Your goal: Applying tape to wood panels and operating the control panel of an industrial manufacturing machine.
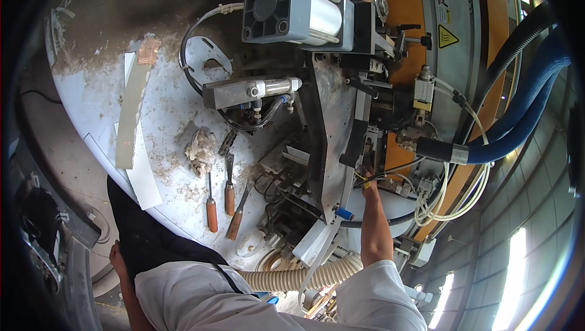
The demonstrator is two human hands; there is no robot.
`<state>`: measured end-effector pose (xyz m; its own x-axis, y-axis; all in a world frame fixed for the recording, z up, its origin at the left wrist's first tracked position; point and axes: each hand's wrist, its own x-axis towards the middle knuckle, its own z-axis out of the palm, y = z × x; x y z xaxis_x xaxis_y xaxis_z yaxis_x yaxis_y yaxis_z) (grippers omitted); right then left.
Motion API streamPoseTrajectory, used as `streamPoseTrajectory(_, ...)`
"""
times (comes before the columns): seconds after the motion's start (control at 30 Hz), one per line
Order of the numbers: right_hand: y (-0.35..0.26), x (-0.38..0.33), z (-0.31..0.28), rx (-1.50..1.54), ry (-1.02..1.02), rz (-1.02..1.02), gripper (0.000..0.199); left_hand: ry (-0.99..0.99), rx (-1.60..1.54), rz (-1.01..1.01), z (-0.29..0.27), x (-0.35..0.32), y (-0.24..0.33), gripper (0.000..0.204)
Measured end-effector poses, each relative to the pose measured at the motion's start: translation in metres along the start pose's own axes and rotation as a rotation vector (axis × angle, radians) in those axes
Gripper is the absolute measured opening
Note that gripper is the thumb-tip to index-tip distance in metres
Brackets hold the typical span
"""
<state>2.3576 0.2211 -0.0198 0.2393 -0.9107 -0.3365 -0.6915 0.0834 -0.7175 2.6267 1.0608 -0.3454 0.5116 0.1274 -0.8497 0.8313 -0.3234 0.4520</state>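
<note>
The right hand (366, 175) is reaching into the machine (365, 87) at three o'clock, grip hidden; the left hand (116, 255) is hanging open at eight o'clock.

The person wears a white short-sleeved shirt (201, 291) and a dark strap (228, 279).

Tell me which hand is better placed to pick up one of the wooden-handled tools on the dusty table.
Probably the left hand: it hangs free by the table edge, on the tools' side. The right hand is stretched up into the machine among the cables, its fingers hidden.
</note>
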Motion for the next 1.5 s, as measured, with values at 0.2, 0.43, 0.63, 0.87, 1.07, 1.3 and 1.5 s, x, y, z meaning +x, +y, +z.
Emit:
streamPoseTrajectory(0.2, 0.000, -0.001, -0.003, -0.008, -0.093, -0.124, 0.061, -0.021, -0.003, -0.028, 0.002, -0.001, 0.005, 0.033)
streamPoseTrajectory(0.43, 0.002, 0.005, -0.010, -0.099, 0.023, -0.031, 0.060, -0.020, -0.024, 0.001, 0.004, -0.001, 0.002, 0.041)
streamPoseTrajectory(0.63, 0.001, -0.001, 0.007, -0.075, 0.016, 0.012, 0.060, -0.008, -0.010, 0.010, -0.003, -0.003, 0.004, 0.042)
streamPoseTrajectory(0.87, 0.002, 0.003, -0.006, -0.129, 0.033, -0.005, 0.063, -0.001, 0.034, 0.051, 0.003, -0.003, 0.005, 0.045)
streamPoseTrajectory(1.07, -0.008, -0.003, 0.011, -0.184, 0.092, 0.064, 0.066, 0.007, 0.024, 0.037, 0.005, -0.007, 0.009, 0.044)
streamPoseTrajectory(1.3, 0.008, 0.006, -0.022, -0.120, -0.022, -0.031, 0.066, -0.007, 0.009, 0.028, 0.009, 0.001, 0.000, 0.044)
streamPoseTrajectory(1.5, 0.001, -0.008, 0.003, 0.142, 0.063, -0.029, 0.052, 0.014, -0.008, -0.005, 0.006, -0.005, 0.010, 0.043)
